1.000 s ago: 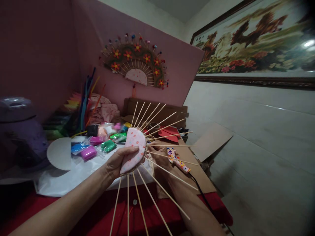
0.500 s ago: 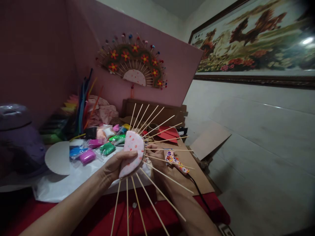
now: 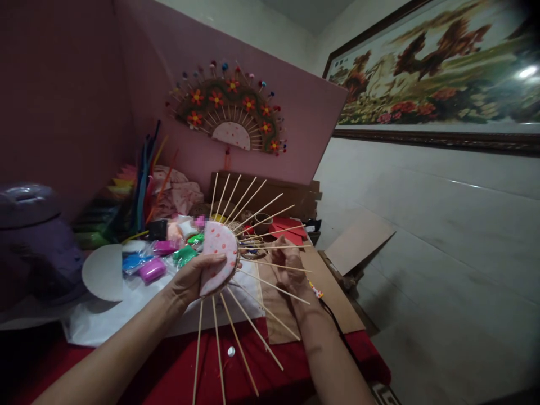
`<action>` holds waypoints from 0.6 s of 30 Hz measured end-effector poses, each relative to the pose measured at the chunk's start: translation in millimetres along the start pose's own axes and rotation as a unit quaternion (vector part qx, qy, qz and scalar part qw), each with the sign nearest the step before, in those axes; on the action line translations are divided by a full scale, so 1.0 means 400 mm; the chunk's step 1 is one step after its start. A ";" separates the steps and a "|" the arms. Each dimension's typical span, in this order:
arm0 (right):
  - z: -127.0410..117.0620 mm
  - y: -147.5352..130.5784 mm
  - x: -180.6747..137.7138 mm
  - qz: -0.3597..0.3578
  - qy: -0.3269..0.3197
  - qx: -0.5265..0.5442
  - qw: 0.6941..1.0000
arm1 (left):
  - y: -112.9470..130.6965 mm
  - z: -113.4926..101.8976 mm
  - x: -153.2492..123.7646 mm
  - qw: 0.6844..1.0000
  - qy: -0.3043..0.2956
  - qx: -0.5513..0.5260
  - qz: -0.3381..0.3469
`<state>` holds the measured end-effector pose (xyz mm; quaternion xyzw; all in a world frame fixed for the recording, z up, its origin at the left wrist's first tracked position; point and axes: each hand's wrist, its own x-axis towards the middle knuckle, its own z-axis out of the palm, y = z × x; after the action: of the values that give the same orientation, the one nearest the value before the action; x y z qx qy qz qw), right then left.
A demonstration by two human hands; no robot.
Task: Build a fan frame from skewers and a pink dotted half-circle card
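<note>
My left hand (image 3: 189,279) grips a half-round fan base (image 3: 219,259) covered in pale pink cloth with red dots, thumb on its front face and fingers behind. Thin wooden sticks (image 3: 257,326) spread like rays from its curved edge. On the right, behind several of these sticks, is my right hand (image 3: 290,264), its fingers drawn together in a pinch near one stick. Whatever lies between those fingertips is too small to make out. A floral-patterned tool (image 3: 316,289) with a black cord lies mostly hidden behind my right forearm.
Bagged coloured clay (image 3: 152,270) and a white half-disc (image 3: 103,273) lie to the left. Red sheets (image 3: 289,229) and a cup (image 3: 263,223) stand behind. A cardboard sheet (image 3: 337,304) covers the table's right side. A finished fan (image 3: 230,109) hangs on the pink board.
My right hand has moved away from the base's curved edge, to the right and slightly up. My left hand has shifted the fan base a little left. The floral tool has become mostly covered.
</note>
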<state>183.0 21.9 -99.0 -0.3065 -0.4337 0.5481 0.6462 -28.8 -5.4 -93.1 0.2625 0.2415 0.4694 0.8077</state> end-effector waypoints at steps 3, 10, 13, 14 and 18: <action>-0.026 -0.027 0.013 0.019 0.000 0.082 0.996 | 0.001 -0.004 0.001 1.000 0.001 -0.003 -0.006; -0.048 -0.079 0.018 -0.065 -0.037 0.131 0.989 | -0.005 0.005 -0.002 0.999 0.011 0.003 -0.034; -0.051 -0.096 0.019 -0.096 -0.038 0.111 0.988 | -0.003 0.008 -0.002 0.999 0.005 -0.006 -0.045; -0.053 -0.100 0.020 -0.104 -0.036 0.107 0.988 | -0.002 0.008 -0.002 0.999 -0.002 -0.007 -0.051; -0.065 -0.117 0.028 -0.132 -0.024 0.094 0.986 | -0.002 0.011 -0.002 0.996 -0.031 0.003 -0.080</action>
<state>227.4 25.1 -67.0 -0.1710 -0.4327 0.5034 0.7281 -25.8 -7.1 -90.1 0.2596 0.2378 0.3939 0.8490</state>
